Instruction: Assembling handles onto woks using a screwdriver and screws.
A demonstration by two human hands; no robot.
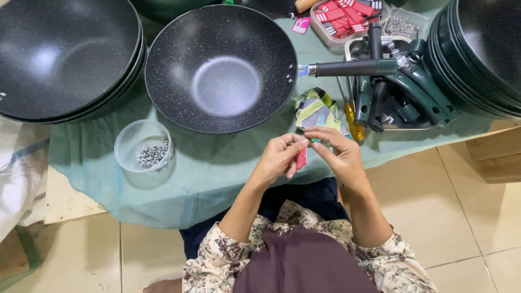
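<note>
Both hands meet over the near edge of the green-covered table (206, 173). My left hand (279, 157) and my right hand (336, 152) pinch a small red paper tag (301, 158) between their fingertips. Just beyond them lies a folded patterned cloth (316, 110). A black speckled wok (221, 68) with a dark green handle (353, 67) sits in front of me, its handle pointing right.
A stack of black woks (65, 54) stands at the left, another stack (483, 54) at the right. A clear bowl of small metal rivets (144, 145) sits near left. A metal tray of green handles (401, 92), a yellow screwdriver (354, 123) and a box of red tags (347, 16) lie behind.
</note>
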